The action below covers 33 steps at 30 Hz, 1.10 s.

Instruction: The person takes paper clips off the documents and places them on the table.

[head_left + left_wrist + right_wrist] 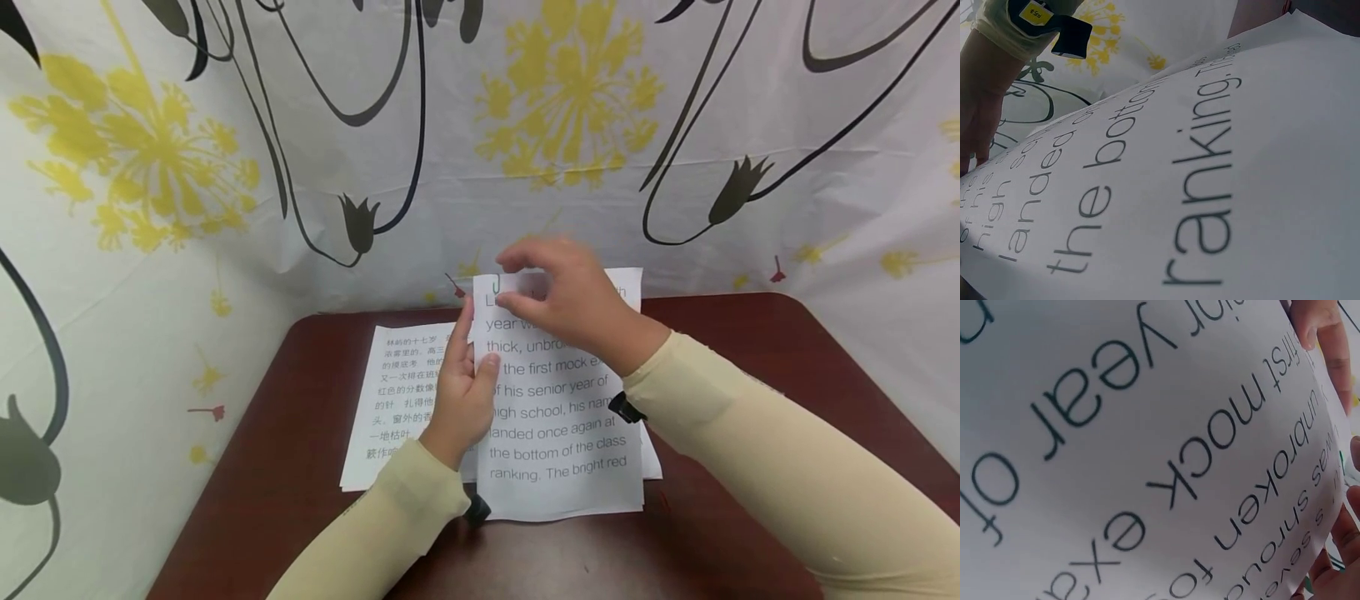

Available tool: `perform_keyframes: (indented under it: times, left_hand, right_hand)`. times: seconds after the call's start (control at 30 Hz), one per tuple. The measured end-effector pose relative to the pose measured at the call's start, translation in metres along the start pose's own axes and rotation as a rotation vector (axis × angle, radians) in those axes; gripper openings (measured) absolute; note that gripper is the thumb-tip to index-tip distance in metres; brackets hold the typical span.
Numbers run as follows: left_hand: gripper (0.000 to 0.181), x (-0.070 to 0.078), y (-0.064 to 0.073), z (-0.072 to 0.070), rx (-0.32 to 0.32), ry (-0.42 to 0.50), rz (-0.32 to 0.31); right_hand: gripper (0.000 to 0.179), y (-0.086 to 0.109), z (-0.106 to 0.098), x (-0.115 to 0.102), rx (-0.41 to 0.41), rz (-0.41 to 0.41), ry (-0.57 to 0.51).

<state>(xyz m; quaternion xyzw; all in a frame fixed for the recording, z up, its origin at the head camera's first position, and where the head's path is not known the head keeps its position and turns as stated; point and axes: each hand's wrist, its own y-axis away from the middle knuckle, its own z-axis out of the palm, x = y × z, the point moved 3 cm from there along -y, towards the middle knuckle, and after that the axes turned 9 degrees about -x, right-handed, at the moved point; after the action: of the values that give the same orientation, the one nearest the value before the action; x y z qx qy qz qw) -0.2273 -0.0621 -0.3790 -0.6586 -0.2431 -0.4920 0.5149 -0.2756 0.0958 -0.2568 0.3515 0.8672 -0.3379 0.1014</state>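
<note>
A printed sheet of English text (pixel 558 492) is held up in front of me, its lower lines large in the left wrist view. At its top left corner sits a green paper clip (pixel 496 285). My left hand (pixel 461 400) grips the sheet's left edge, thumb on the front and fingers behind. Close to the clip is my right hand (pixel 585 300), thumb and fingers curved but apart, with nothing visible between them. In the right wrist view the right hand's fingers (pixel 1338 581) show at the sheet's top edge.
Paper with Chinese text (pixel 397 400) lies on the dark red table (pixel 262 500) to the left, partly behind my left hand. Another white sheet edge (pixel 651 462) shows at the right behind the held sheet. A flower-patterned cloth (pixel 450 158) hangs behind the table.
</note>
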Motion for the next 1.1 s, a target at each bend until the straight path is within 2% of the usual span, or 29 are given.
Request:
perform_keyframes:
  times: [0.4,0.67,1.1]
  left_hand:
    - [0.082,-0.0006,0.0002,0.0016,-0.009,-0.021,0.037]
    - [0.081,0.0002,0.0007,0.0022,-0.016,-0.019,0.031]
    - [0.08,-0.0015,0.0006,0.0028,-0.025,-0.027,0.03]
  right_hand:
    - [0.026,-0.0031,0.0064,-0.0069,-0.077,0.129,-0.077]
    - [0.028,-0.0035,0.0085,-0.006,-0.102,0.225,-0.104]
    - [0.027,-0.0034,0.0097,-0.0035,-0.087,0.248,-0.171]
